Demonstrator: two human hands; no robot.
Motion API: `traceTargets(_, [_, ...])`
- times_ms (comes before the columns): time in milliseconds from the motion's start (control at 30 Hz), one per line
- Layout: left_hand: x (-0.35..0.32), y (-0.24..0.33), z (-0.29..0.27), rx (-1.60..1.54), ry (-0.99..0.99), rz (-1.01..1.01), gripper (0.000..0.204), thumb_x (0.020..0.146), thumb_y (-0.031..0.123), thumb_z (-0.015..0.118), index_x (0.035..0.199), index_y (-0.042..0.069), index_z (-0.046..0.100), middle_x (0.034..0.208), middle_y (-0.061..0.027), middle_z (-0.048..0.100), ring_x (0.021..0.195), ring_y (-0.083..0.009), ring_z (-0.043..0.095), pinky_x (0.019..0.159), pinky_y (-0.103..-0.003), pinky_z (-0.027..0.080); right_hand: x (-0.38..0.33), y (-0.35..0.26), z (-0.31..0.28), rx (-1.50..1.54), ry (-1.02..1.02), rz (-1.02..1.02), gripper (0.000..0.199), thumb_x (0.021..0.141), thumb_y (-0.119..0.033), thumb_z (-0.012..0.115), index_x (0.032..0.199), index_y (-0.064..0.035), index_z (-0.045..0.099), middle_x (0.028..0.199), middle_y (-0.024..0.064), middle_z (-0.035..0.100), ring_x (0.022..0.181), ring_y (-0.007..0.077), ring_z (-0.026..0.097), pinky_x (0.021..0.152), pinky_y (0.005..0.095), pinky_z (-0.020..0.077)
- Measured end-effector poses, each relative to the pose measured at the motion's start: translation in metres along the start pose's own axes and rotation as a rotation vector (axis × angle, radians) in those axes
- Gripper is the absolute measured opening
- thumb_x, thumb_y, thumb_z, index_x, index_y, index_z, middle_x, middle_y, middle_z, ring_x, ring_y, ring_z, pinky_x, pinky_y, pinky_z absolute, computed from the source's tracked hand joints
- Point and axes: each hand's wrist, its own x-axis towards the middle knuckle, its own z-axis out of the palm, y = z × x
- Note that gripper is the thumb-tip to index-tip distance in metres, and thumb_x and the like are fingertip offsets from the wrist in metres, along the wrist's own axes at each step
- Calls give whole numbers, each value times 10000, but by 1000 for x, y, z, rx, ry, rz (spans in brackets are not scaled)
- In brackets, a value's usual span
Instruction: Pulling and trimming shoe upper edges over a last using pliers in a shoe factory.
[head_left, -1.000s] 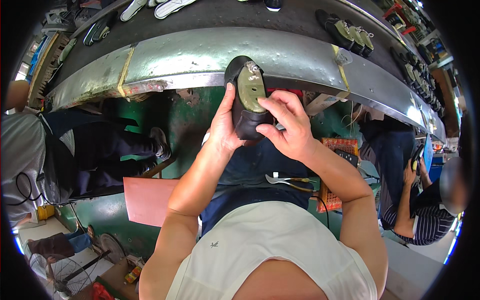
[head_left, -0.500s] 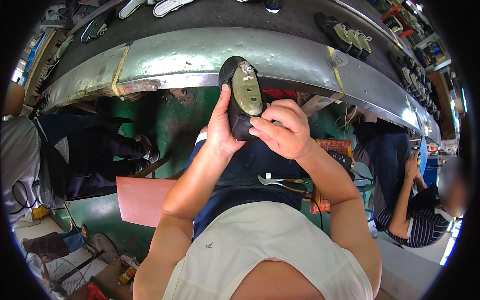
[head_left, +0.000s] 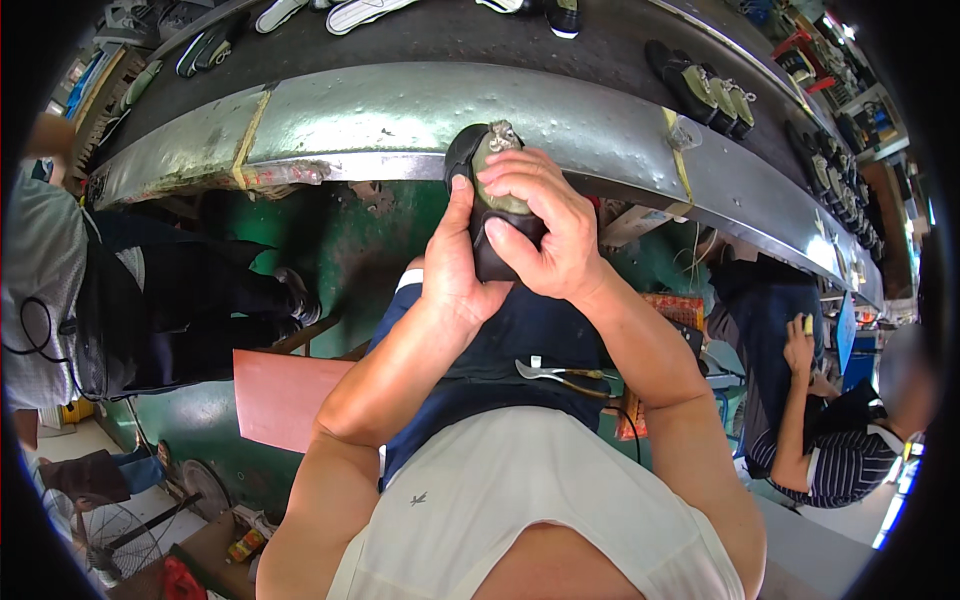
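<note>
A black shoe upper (head_left: pixel 492 262) sits on an olive-green shoe last (head_left: pixel 486 158), held up in front of the metal bench edge. Crumpled shiny wrapping (head_left: pixel 503 136) shows at its far end. My left hand (head_left: pixel 452 262) cups the near left side, its thumb pointing up along the upper. Over the last lies my right hand (head_left: pixel 553 222), with curled fingers across the green surface and the thumb on the black material nearer me. Most of the last is hidden under those fingers. Pincers (head_left: pixel 560 373) with a curved metal jaw rest on my lap.
Ahead runs a metal-edged bench (head_left: pixel 360 112) with a dark belt carrying several shoes, including green-lasted ones (head_left: pixel 705 95) at right. A pink board (head_left: pixel 285 395) is left of my legs. One person (head_left: pixel 850 460) sits at right, another (head_left: pixel 60 280) at left. A fan (head_left: pixel 120 540) stands lower left.
My right hand has moved from pinching the upper's near end up onto the last, now covering it. My left hand keeps its hold. The person at right has raised a hand.
</note>
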Motion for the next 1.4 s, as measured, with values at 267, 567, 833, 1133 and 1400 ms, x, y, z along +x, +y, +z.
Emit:
traceTargets(267, [-12, -2, -6, 188, 94, -90, 622, 968, 685, 457, 1375, 220, 530, 1332, -61, 596, 1238, -247, 579, 999, -508, 476, -8, -4, -2, -7, -61, 9, 263, 837, -57, 699, 1079, 44, 677, 1104, 180, 707, 1115, 366, 660, 1042, 481, 466])
traceTargets(567, [-31, -3, -54, 233, 25, 54, 641, 977, 504, 602, 1465, 148, 388, 1286, -139, 590, 1097, -303, 656, 845, -554, 573, -159, -26, -56, -215, -365, 453, 539, 834, -247, 776, 1240, 17, 541, 1271, 219, 556, 1243, 417, 521, 1042, 504, 430])
traceTargets(833, [-25, 55, -64, 591, 113, 499, 649, 1071, 508, 359, 1381, -54, 453, 1186, -190, 661, 942, -264, 722, 592, -402, 641, -283, -64, -95, -264, -1187, 985, 670, 721, -338, 870, 1220, -25, 550, 1216, 221, 560, 1150, 380, 590, 968, 465, 510])
traceTargets(1133, [68, 56, -84, 608, 218, 508, 446, 1068, 316, 398, 1302, -41, 526, 1032, -195, 688, 750, -269, 727, 517, -407, 624, -223, -17, -133, -319, -1394, 843, 457, 743, -272, 795, 1090, -22, 632, 1034, 197, 691, 1000, 364, 672, 863, 447, 541])
traceTargets(1400, [98, 32, -117, 587, 271, 584, 451, 1059, 315, 318, 1227, -57, 509, 1014, -221, 683, 767, -301, 718, 546, -422, 624, -43, -33, -118, 352, -378, 858, 444, 1022, -364, 548, 1270, 3, 518, 983, 32, 603, 763, 104, 549, 670, 261, 468])
